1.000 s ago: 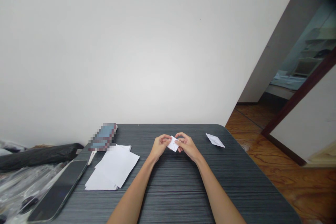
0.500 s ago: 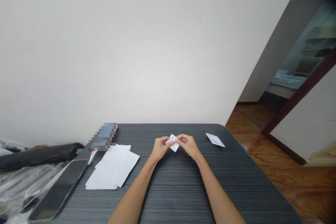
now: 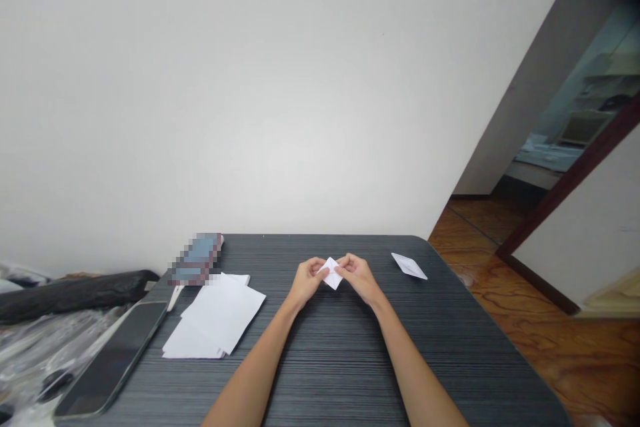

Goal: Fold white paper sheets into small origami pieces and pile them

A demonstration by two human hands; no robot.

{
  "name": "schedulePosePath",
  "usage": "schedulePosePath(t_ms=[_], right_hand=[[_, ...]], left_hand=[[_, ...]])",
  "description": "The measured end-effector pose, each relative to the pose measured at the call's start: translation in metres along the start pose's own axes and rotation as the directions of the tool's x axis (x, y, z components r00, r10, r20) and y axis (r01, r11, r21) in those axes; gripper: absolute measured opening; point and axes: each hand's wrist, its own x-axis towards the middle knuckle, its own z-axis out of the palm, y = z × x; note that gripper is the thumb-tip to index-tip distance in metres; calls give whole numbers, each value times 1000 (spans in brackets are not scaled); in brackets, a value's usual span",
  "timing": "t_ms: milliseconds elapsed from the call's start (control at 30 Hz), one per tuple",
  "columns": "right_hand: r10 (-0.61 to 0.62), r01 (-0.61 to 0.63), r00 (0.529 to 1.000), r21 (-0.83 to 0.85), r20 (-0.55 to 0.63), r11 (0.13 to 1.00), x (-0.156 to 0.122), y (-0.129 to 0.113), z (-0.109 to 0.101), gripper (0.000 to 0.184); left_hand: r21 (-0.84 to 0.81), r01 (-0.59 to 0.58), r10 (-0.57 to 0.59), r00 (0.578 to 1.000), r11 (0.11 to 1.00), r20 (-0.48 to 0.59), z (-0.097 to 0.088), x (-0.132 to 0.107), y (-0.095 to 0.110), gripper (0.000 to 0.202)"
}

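Note:
A small piece of folded white paper, diamond-shaped with crease lines, is held between both hands above the table's far half. My left hand pinches its left corner, thumb on top and fingers behind. On the right corner, my right hand grips it the same way. Both thumbs lie on the front face near the middle, and the fingertips behind the paper are partly hidden. Off to the right lies a second folded white paper, flat on the dark table and touched by neither hand.
Left of my arms is a stack of white paper sheets. Beyond it sits a blurred-out item. A dark phone or tablet lies at the left table edge, beside plastic-wrapped things. A white wall rises behind the table.
Both thumbs have shifted slightly apart on the folded paper, showing more of its middle. The hands otherwise stay in place, and the view has tilted a little.

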Motion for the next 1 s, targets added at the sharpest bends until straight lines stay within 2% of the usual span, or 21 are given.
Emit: schedulePosePath(t_ms=[100, 167, 367, 433, 500, 567, 633, 733, 867, 1000], right_hand=[[7, -7, 1000, 1, -10, 1000, 0, 1, 0, 22], [20, -20, 1000, 15, -13, 1000, 0, 3, -1, 20], [63, -67, 993, 33, 95, 997, -2, 4, -2, 16], [53, -59, 990, 44, 129, 997, -3, 0, -3, 14], [40, -54, 989, 96, 143, 994, -5, -5, -5, 13], [43, -69, 986, 161, 164, 985, -6, -10, -7, 15], [53, -91, 981, 202, 189, 975, -7, -13, -10, 18], [64, -111, 974, 213, 219, 971, -8, -13, -13, 23], [60, -90, 972, 122, 229, 988, -7, -13, -10, 27], [-100, 115, 989, -142, 106, 983, -6, -17, -4, 18]], left_hand=[[-46, -5, 6, 1000, 999, 18, 2, -2, 3, 43], [-45, -1, 2, 1000, 999, 16, 3, -3, 4, 45], [-17, 56, -57, 997, 998, -53, 1, 0, -1, 20], [-30, 76, -77, 996, 997, -54, -1, 1, 0, 19], [-68, 71, -71, 997, 995, -3, -2, 1, 5, 22], [-77, 50, -43, 995, 996, 92, -4, -1, 13, 26], [-3, 20, -19, 987, 1000, 159, -5, -4, 20, 32], [127, -45, 22, 983, 991, 180, -7, -8, 24, 38], [220, -121, 78, 978, 968, 194, -10, -8, 18, 37], [306, -152, 105, 981, 940, 163, -9, -8, 16, 34]])
